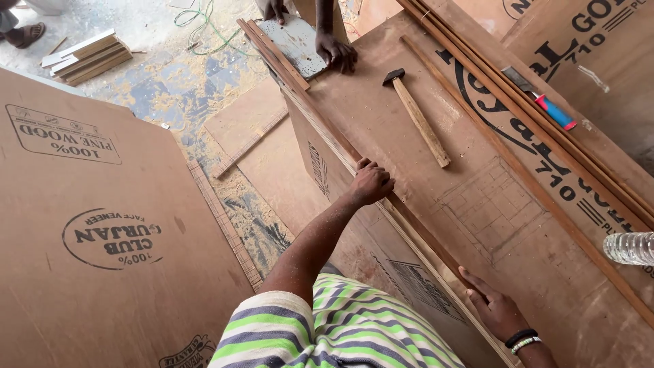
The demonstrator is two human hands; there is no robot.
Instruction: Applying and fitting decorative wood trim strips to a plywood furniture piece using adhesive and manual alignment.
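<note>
A thin dark wooden strip [409,217] lies along the near edge of a big brown plywood panel [490,204]. My left hand [371,182] curls its fingers over that edge and grips the strip about midway along. My right hand [496,310], with dark and beaded bands at the wrist, lies flat with its fingers stretched out on the strip's near end. At the far end, another person's hand [337,51] rests on a grey-white board piece [296,41], and their other hand [274,8] is just above it.
A wooden-handled hammer [417,117] lies on the panel. Long thin strips [545,109] run diagonally beside a tool with a red and blue handle [555,112]. A clear plastic bottle [630,247] sits at the right. A plywood sheet [102,225], stacked offcuts [88,54] and sawdust lie to the left.
</note>
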